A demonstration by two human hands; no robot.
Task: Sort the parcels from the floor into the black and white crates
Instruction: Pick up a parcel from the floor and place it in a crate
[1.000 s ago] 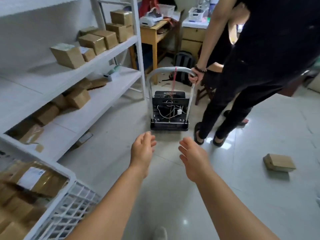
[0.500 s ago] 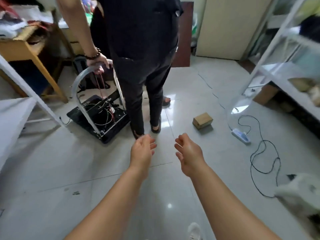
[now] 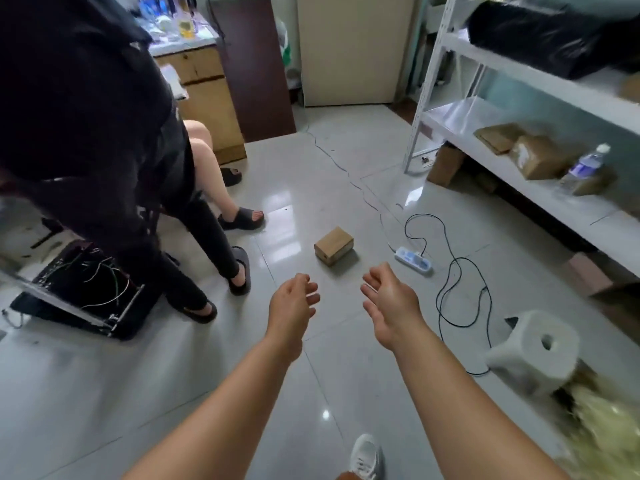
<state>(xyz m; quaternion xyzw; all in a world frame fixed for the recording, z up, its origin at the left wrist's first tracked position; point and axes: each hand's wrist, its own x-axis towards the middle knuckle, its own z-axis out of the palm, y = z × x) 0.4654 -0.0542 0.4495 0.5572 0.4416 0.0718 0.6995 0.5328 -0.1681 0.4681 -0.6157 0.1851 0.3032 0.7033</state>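
both bare arms are reaching forward over the glossy grey tiled floor point(image 3: 346, 174). left hand point(image 3: 292, 306) is hanging loosely open, fingers slightly curled, gripping nothing. right hand point(image 3: 389, 303) is spreading open, palm turned inward, also empty. a small brown cardboard parcel point(image 3: 333, 244) is sitting on the floor just ahead of both hands, between them, touching neither. no black or white crate is showing in this view.

a white power strip point(image 3: 414, 260) is lying right of the parcel, with a thin black cable point(image 3: 450, 271) looping around it. a white metal shelving rack point(image 3: 485, 133) is standing on the right, holding a few brown taped parcels point(image 3: 535, 155), a clear plastic water bottle point(image 3: 587, 166) and, on the upper shelf, a bulky black plastic bag point(image 3: 540, 36). a brown cardboard box point(image 3: 445, 164) is sitting under the rack's corner. a white plastic stool point(image 3: 535, 348) is standing near the right edge.

a second person in black clothes and black sandals point(image 3: 97, 133) is standing on the left, beside a black trolley base with loose wires point(image 3: 83, 289). a white sneaker point(image 3: 367, 457) is showing at the bottom edge.
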